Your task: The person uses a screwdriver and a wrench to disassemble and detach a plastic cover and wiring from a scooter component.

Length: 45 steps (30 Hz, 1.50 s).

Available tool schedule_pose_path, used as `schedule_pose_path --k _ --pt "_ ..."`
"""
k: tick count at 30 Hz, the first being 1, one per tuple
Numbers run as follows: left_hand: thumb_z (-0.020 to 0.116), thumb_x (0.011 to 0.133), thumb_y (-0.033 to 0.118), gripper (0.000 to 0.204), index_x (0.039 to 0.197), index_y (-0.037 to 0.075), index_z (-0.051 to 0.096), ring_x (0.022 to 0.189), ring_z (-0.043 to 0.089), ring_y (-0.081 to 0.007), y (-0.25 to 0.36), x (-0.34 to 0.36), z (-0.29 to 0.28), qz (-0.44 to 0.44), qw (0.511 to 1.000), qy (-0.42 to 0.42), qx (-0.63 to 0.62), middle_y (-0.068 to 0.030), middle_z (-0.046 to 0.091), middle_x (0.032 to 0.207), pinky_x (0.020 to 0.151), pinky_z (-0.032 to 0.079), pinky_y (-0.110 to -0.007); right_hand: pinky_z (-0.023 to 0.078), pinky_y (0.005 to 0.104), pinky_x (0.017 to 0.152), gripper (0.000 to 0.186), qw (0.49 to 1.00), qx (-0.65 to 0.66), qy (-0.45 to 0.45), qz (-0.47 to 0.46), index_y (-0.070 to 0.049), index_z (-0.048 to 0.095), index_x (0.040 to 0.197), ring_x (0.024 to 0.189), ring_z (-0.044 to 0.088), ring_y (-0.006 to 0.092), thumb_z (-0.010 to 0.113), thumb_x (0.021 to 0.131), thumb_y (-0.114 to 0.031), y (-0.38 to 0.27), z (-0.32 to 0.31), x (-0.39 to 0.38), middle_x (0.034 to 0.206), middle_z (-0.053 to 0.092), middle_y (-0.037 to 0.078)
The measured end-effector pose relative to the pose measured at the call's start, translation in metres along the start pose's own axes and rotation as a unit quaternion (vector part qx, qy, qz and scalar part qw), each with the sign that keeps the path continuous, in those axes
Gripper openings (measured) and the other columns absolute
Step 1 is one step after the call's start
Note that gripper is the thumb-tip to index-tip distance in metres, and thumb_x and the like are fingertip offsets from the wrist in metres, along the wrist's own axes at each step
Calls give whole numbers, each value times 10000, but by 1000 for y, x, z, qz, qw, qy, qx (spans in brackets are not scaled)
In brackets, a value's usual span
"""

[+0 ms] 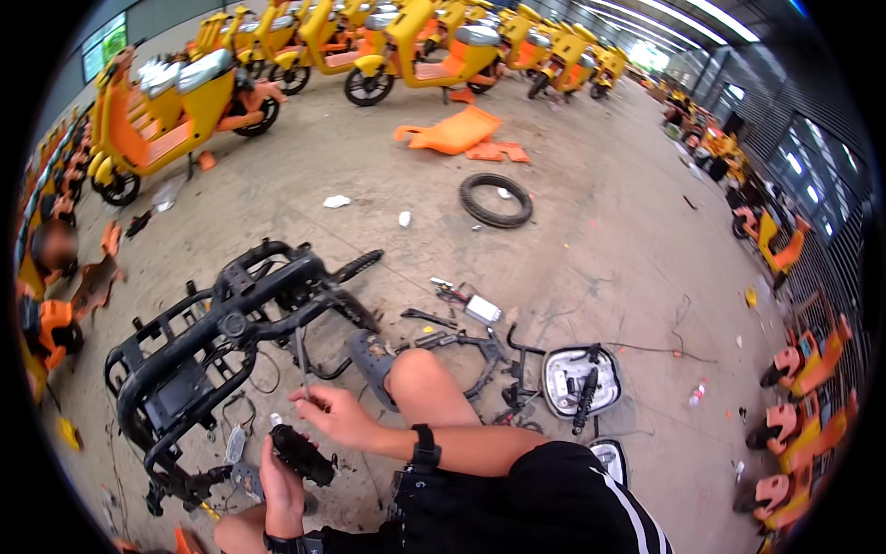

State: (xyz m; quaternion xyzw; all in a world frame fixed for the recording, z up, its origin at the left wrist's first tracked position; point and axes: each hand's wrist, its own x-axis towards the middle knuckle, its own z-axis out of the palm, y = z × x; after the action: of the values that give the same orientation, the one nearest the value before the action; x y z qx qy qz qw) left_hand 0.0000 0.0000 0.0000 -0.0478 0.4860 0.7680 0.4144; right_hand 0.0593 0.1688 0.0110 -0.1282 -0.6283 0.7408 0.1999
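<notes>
My left hand (280, 485) is wrapped round a stubby black cylindrical part (305, 456), held low in front of me; its exact kind is unclear. Just above it, the fingers of my right hand (334, 415) are closed on a thin grey metal rod (301, 353) that points up and away from me. I cannot make out whether it is a tool. A black scooter frame (231, 323) lies on the floor to the left, beyond both hands, with its rear rack and bent tubes showing.
A white-lined tray (558, 383) holding a black shock absorber (585, 401) is at my right. Loose brackets and a white box (482, 308) lie ahead, then a tyre (496, 200) and orange panels (452, 131). Yellow scooters (415, 55) line the back; a person (55, 247) is far left.
</notes>
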Motion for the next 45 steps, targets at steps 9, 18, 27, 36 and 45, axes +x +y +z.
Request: schedule_pose_path --k 9,18,27,36,45 --pt "392 964 545 521 1037 61 569 701 646 -305 12 -8 40 9 999 44 -1 -147 653 822 655 536 -397 450 292 590 269 995 -94 1 -21 16 639 1081 647 553 102 583 929 -198 -8 -14 -5 741 621 63" --pt "397 966 533 484 966 76 557 577 623 -305 26 -14 53 23 996 85 -10 -141 638 743 548 532 -393 436 237 562 268 997 -27 15 67 -13 637 1125 637 555 72 561 946 -198 11 -22 -1 756 630 11" --pt "410 946 564 489 972 96 549 591 627 -304 38 -35 28 14 993 105 -58 -129 633 768 553 524 -409 341 211 463 317 955 129 58 261 -63 614 1209 518 441 59 495 980 -248 3 -1 -58 675 520 -21" --pt "413 942 572 465 953 127 548 543 619 -267 50 -51 17 -30 992 97 -79 -96 616 744 421 513 -379 261 274 423 281 843 95 -8 530 -91 571 1085 483 348 97 514 900 -293 97 35 -71 709 475 -4" --pt "433 947 528 395 1004 159 563 574 618 -271 50 -53 28 -30 990 102 -91 -93 634 768 474 528 -389 460 501 643 375 867 -232 146 415 2 648 855 733 610 347 518 896 -347 314 -53 -58 848 650 166"
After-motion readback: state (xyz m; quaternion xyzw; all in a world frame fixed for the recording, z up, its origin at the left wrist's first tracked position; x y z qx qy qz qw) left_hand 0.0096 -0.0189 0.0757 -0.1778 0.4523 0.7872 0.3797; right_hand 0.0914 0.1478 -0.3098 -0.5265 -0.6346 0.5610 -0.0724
